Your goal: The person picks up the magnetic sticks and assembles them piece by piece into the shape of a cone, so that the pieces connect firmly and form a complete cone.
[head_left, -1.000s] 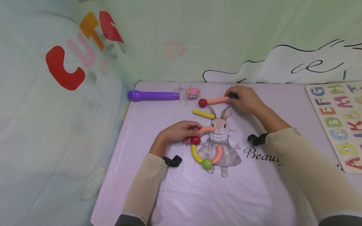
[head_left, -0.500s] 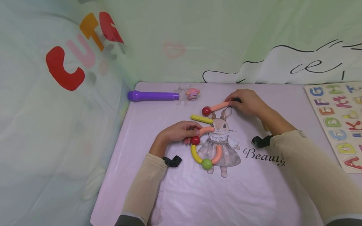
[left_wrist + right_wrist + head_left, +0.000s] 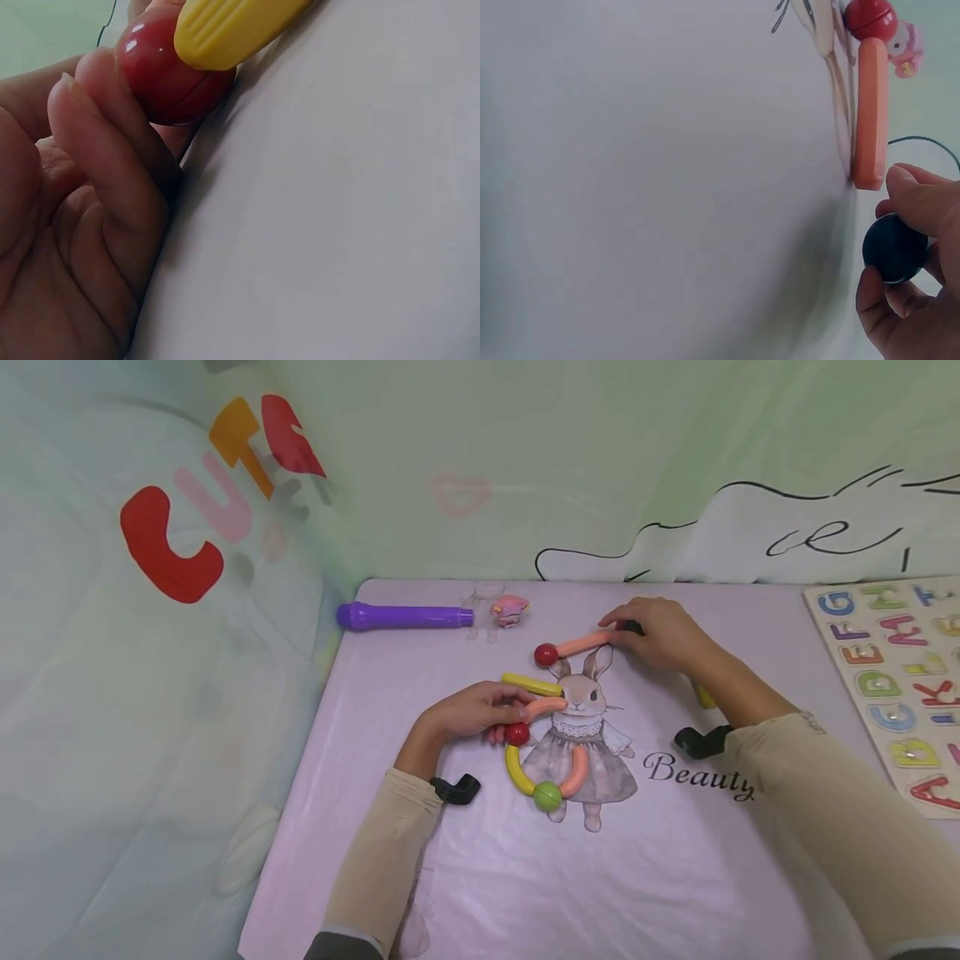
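Observation:
In the head view my left hand pinches a curved orange magnetic stick by its left end. A red ball sits at that end, against the fingers, with a curved yellow stick joined to it. The chain runs on through a green ball to another curved orange stick. My right hand holds a dark blue ball between thumb and fingers. Right beside its thumb tip ends a straight orange stick, with a second red ball on its far end.
A straight yellow stick lies just beyond my left fingers. Another yellow piece shows partly behind the right wrist. Farther back are a purple microphone-shaped toy and a small pink figure. An alphabet board lies at the right.
My right hand has come slightly nearer with the blue ball, orange stick and red ball. The straight yellow stick has rolled toward my left hand, which stays put. A yellow piece now shows behind the right wrist.

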`<state>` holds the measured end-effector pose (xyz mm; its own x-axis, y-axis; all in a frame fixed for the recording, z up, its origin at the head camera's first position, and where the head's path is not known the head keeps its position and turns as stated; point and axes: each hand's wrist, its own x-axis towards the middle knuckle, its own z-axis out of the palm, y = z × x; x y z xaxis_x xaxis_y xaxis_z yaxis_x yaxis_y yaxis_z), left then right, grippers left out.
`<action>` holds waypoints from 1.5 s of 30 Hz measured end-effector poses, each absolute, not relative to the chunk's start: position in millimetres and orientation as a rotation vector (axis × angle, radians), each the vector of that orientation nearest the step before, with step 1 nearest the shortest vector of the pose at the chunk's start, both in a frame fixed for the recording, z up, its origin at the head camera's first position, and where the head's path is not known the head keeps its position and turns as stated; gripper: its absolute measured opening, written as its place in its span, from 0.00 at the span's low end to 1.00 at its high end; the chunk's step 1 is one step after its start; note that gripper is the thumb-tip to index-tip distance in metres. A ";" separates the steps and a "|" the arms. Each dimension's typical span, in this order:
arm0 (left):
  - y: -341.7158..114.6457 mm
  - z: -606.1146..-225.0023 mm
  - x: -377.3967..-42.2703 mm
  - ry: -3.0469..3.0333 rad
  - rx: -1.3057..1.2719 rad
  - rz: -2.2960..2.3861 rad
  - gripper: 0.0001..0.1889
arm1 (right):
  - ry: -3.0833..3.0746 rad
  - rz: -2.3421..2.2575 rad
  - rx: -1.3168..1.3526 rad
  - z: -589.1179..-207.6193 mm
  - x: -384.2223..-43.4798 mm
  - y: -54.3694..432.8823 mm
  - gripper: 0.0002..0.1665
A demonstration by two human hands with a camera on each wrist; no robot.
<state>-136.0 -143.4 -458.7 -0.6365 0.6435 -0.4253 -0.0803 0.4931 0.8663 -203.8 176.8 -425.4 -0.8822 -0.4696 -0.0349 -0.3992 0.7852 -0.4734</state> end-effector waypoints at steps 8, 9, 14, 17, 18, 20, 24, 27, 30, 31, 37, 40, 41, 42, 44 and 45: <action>-142.9 -459.1 -134.8 1.984 0.464 1.188 0.20 | 2.820 -0.758 -0.647 -417.5 -189.4 175.4 0.17; -142.9 -459.1 -134.8 1.985 0.463 1.186 0.20 | 2.814 -0.776 -0.642 -417.1 -186.7 175.0 0.17; -142.6 -459.9 -134.8 1.981 0.433 1.187 0.19 | 2.817 -0.836 -0.662 -416.5 -172.9 172.9 0.16; -142.4 -460.8 -135.0 1.970 0.423 1.198 0.18 | 2.810 -0.870 -0.655 -415.3 -165.4 170.6 0.12; -142.5 -460.9 -134.9 1.970 0.425 1.200 0.18 | 2.804 -0.879 -0.649 -414.9 -162.9 169.7 0.11; -142.5 -461.0 -134.8 1.967 0.426 1.201 0.17 | 2.776 -0.901 -0.639 -414.2 -158.4 167.7 0.09; -142.5 -460.1 -134.6 1.974 0.429 1.192 0.17 | 2.700 -0.960 -0.613 -412.8 -149.5 164.3 0.08; -142.4 -458.9 -134.4 1.987 0.434 1.179 0.18 | 2.640 -1.001 -0.578 -411.9 -143.5 163.0 0.12; -142.6 -458.1 -134.2 1.999 0.440 1.161 0.21 | 2.588 -1.037 -0.557 -412.1 -138.1 163.1 0.16; -142.6 -457.7 -134.0 2.000 0.442 1.158 0.22 | 2.574 -1.046 -0.559 -412.4 -136.6 163.2 0.17; -142.8 -456.8 -134.0 1.987 0.469 1.177 0.24 | 2.530 -1.074 -0.534 -414.2 -127.7 162.8 0.22; -142.8 -457.1 -134.8 1.978 0.473 1.189 0.23 | 2.510 -1.082 -0.500 -414.1 -124.7 161.0 0.23; -142.8 -457.3 -135.1 1.979 0.469 1.189 0.23 | 2.500 -1.086 -0.487 -414.1 -123.8 160.4 0.24; -142.8 -457.4 -135.4 1.980 0.468 1.189 0.22 | 2.489 -1.091 -0.474 -413.9 -122.8 159.7 0.24; -142.7 -457.6 -135.7 1.971 0.463 1.196 0.21 | 2.468 -1.105 -0.448 -413.8 -120.8 158.8 0.24; -142.6 -457.8 -135.9 1.967 0.463 1.201 0.20 | 2.458 -1.110 -0.435 -413.9 -119.8 158.5 0.24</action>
